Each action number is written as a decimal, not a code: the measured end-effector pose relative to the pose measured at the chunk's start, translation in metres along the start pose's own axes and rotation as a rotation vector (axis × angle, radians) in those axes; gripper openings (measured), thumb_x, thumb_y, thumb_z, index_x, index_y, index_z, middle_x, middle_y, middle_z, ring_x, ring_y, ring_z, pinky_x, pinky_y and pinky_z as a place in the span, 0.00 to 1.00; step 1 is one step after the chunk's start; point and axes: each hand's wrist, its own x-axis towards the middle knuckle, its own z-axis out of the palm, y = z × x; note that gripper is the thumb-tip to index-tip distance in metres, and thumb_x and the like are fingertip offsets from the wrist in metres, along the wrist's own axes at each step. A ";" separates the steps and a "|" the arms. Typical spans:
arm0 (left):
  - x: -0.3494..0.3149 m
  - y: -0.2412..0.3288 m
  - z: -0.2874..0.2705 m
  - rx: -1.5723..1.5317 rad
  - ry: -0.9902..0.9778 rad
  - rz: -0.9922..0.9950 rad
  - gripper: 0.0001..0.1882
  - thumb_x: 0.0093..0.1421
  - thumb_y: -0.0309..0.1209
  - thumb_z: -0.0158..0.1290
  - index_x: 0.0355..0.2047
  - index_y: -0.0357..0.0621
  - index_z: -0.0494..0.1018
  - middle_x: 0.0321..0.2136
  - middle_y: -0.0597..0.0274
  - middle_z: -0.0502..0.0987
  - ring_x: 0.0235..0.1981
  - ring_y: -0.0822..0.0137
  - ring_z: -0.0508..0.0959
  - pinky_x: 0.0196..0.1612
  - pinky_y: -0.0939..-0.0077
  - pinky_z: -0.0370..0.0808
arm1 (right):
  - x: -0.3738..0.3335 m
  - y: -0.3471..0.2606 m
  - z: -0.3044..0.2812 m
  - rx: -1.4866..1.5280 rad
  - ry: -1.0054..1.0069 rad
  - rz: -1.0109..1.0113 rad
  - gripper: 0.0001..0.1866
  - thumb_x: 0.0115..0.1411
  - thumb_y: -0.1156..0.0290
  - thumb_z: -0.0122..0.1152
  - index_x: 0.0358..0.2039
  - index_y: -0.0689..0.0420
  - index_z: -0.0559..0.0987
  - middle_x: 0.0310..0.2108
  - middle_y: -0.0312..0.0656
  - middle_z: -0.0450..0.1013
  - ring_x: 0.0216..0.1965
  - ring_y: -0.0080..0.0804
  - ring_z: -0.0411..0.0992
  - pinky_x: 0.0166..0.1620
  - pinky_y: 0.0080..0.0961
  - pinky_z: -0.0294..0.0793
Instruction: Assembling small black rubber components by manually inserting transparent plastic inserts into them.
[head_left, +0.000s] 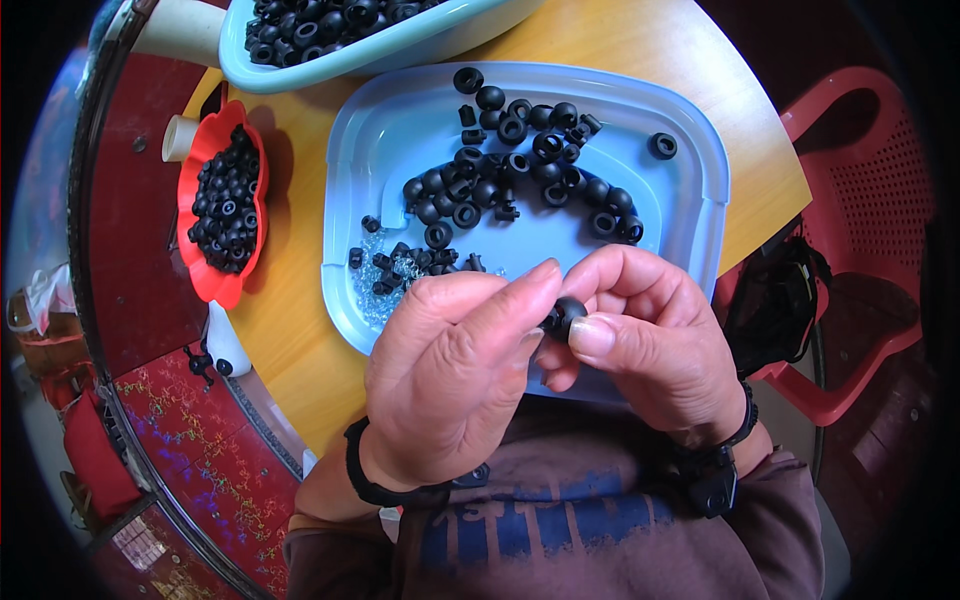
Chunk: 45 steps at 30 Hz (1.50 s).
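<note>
Above the near edge of a light blue tray [712, 190], both hands meet. My right hand [650, 345] pinches a black ball-shaped cord lock shell [572, 312] between thumb and finger. Against the shell's left side, the closed fingers of my left hand [445, 360] hold a small black plunger [549, 321], partly hidden by the fingertips. Whether the two parts are joined I cannot tell. Several hollow black cord lock balls [486, 192] are spread over the tray's far half. Beside my left hand lie small black plungers [384, 262] and a heap of tiny clear-looking springs [372, 296].
A red scalloped bowl [222, 292] of small black parts stands at the left. At the back, a pale blue basin [400, 55] holds many black balls. The wooden table [755, 130] curves away at the right, beside a red plastic chair [865, 110] with a black bag [775, 305].
</note>
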 end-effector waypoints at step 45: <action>-0.014 -0.001 0.003 0.488 -0.019 -0.011 0.29 0.36 0.22 0.55 0.45 0.45 0.73 0.33 0.67 0.70 0.36 0.67 0.70 0.52 0.64 0.53 | -0.002 0.007 0.001 -0.038 -0.042 -0.118 0.09 0.58 0.78 0.54 0.39 0.64 0.68 0.33 0.40 0.74 0.37 0.20 0.72 0.41 0.14 0.71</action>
